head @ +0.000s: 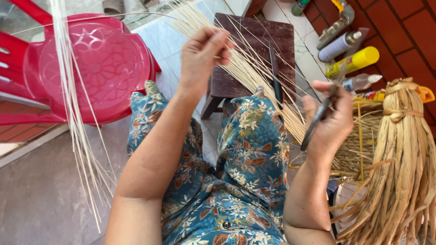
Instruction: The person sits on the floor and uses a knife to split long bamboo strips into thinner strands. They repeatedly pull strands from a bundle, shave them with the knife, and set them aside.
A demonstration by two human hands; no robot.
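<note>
Two hands work thin pale sticks above a flowered lap.

From the head view, the left hand (pixel 202 54) has its fingers pinched on a stick from the fanned bundle of sticks (pixel 254 72), which lies over the dark wooden stool (pixel 254 34). The right hand (pixel 329 120) is clenched around dark scissors (pixel 318 118). Just beside it hangs a bundle of dried leaves (pixel 399 159); a red plastic chair (pixel 97 63) stands to the left.

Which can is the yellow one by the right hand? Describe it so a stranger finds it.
Start at the dark wooden stool ahead of the knees, then look right to the row of cans and bottles lying on the red tile floor. The yellow spray can lies below the grey can; it is the only bright yellow one.
</note>
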